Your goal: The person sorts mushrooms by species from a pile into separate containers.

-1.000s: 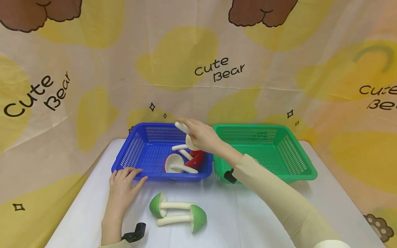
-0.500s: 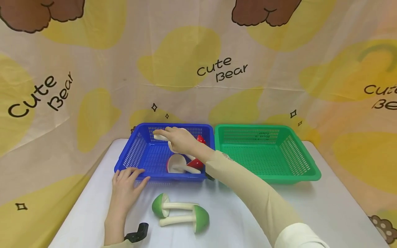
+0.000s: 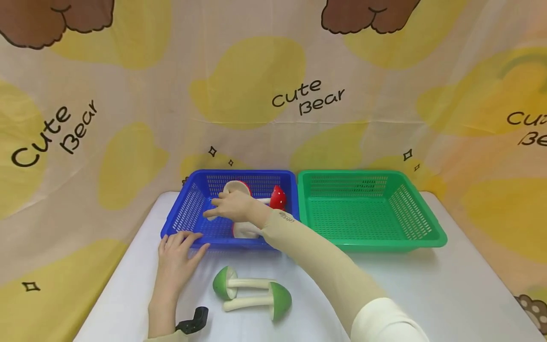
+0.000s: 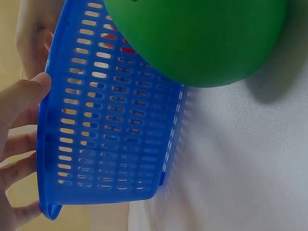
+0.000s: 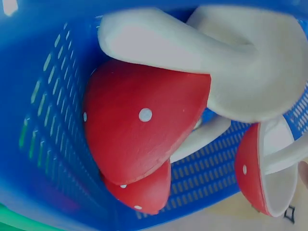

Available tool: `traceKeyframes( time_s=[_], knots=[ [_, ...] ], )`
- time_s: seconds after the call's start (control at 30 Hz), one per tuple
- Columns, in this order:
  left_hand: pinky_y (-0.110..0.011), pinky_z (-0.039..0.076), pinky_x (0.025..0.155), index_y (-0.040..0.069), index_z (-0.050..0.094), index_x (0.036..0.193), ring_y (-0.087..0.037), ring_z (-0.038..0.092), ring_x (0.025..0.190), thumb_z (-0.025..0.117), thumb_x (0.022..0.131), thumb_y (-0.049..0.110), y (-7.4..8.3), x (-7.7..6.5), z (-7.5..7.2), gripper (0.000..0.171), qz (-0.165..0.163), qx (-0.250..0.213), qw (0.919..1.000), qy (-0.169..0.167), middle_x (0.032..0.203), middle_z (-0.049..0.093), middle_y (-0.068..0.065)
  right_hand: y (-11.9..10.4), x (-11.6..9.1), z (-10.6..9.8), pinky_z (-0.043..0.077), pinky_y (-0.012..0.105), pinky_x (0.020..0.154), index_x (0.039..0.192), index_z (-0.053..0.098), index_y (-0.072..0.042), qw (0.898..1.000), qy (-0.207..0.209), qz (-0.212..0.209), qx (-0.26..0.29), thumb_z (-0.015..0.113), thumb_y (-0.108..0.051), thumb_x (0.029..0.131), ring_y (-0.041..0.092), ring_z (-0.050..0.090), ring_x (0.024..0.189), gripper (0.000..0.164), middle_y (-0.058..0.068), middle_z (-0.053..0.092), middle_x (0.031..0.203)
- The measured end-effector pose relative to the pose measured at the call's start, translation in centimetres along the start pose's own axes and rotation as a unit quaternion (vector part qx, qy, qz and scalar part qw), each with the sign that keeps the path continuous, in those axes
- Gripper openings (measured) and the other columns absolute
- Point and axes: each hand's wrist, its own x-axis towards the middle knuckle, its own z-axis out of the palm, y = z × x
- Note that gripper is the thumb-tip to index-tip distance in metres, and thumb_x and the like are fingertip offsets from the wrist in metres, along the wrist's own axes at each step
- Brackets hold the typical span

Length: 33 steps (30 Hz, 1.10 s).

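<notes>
My right hand (image 3: pixel 232 206) is low inside the blue basket (image 3: pixel 179 216), pinching the pale stem of a red-capped toy mushroom (image 3: pixel 237 187). The white stem tip shows just under its fingertips. In the right wrist view this mushroom's spotted cap (image 5: pixel 250 168) is at the right, with a bit of finger at the edge. Several other red mushrooms (image 5: pixel 144 120) lie in the basket, partly hidden by my arm in the head view. My left hand (image 3: pixel 177 263) grips the basket's near left rim, fingers over it and thumb (image 4: pixel 29 96) outside.
A green basket (image 3: pixel 436 232) stands right beside the blue one. Two green-capped mushrooms (image 3: pixel 279 301) lie on the white table (image 3: pixel 333 294) in front of the blue basket. Behind the table hangs a patterned cloth (image 3: pixel 248 85).
My right hand has moved left and down into the blue basket with the mushroom, uncovering a red cap to its right. My left hand has stayed on the rim.
</notes>
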Motion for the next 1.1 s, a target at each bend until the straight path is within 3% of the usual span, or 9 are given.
traceKeyframes(
  time_s=[0.27, 0.47, 0.67, 0.77, 0.87, 1.1],
  knots=[
    [-0.068, 0.027, 0.105, 0.004, 0.07, 0.1, -0.038, 0.057, 0.102, 0.079, 0.076, 0.02, 0.0, -0.5, -0.2, 0.031, -0.004, 0.004, 1.0, 0.005, 0.1, 0.065, -0.015, -1.8, 1.4, 0.4, 0.052, 0.034, 0.099, 0.14, 0.037, -0.05, 0.997, -0.026, -0.061, -0.036, 0.041, -0.026, 0.102, 0.014, 0.05, 0.128, 0.045, -0.012, 0.048, 0.143],
    [-0.068, 0.026, 0.106, 0.004, 0.069, 0.101, -0.037, 0.056, 0.102, 0.079, 0.076, 0.02, 0.0, -0.4, 0.0, 0.031, 0.002, -0.006, 0.9999, 0.009, 0.1, 0.065, -0.014, -2.0, 1.3, 0.6, 0.049, 0.035, 0.103, 0.141, 0.034, -0.054, 0.998, -0.045, -0.051, -0.017, 0.041, -0.032, 0.102, 0.012, 0.049, 0.131, 0.045, -0.013, 0.045, 0.146],
    [-0.067, 0.026, 0.106, 0.005, 0.069, 0.101, -0.036, 0.056, 0.102, 0.079, 0.077, 0.02, 0.4, -0.4, -0.2, 0.03, 0.002, -0.001, 1.0, 0.007, 0.1, 0.064, -0.013, -1.9, -0.2, 0.7, 0.048, 0.034, 0.105, 0.143, 0.034, -0.049, 0.997, -0.035, -0.017, 0.06, 0.053, -0.023, 0.099, 0.014, 0.049, 0.134, 0.055, -0.008, 0.046, 0.148],
    [-0.067, 0.026, 0.106, 0.005, 0.069, 0.101, -0.036, 0.055, 0.101, 0.078, 0.078, 0.021, 0.5, -0.3, -0.3, 0.03, 0.001, 0.002, 1.0, 0.002, 0.1, 0.064, -0.013, -1.6, -1.2, 0.8, 0.048, 0.033, 0.106, 0.143, 0.038, -0.046, 0.994, -0.026, -0.003, 0.103, 0.052, -0.017, 0.099, 0.014, 0.051, 0.131, 0.055, -0.006, 0.05, 0.145],
    [-0.067, 0.026, 0.106, 0.005, 0.07, 0.102, -0.036, 0.054, 0.101, 0.078, 0.078, 0.021, 0.5, -0.3, -0.3, 0.031, -0.002, 0.003, 1.0, -0.001, 0.1, 0.064, -0.013, -1.2, -2.3, 0.7, 0.048, 0.034, 0.106, 0.143, 0.038, -0.044, 0.986, -0.029, 0.023, 0.16, 0.05, -0.016, 0.1, 0.014, 0.053, 0.129, 0.053, -0.005, 0.051, 0.143],
    [-0.066, 0.026, 0.107, 0.005, 0.07, 0.102, -0.036, 0.055, 0.101, 0.078, 0.078, 0.022, 0.6, -0.3, -0.5, 0.03, -0.007, 0.008, 0.9999, -0.005, 0.099, 0.064, -0.013, -0.7, -4.8, 0.6, 0.051, 0.032, 0.101, 0.142, 0.045, -0.036, 0.956, -0.016, 0.09, 0.28, 0.056, -0.011, 0.095, 0.018, 0.057, 0.125, 0.054, -0.004, 0.055, 0.14]
  ],
)
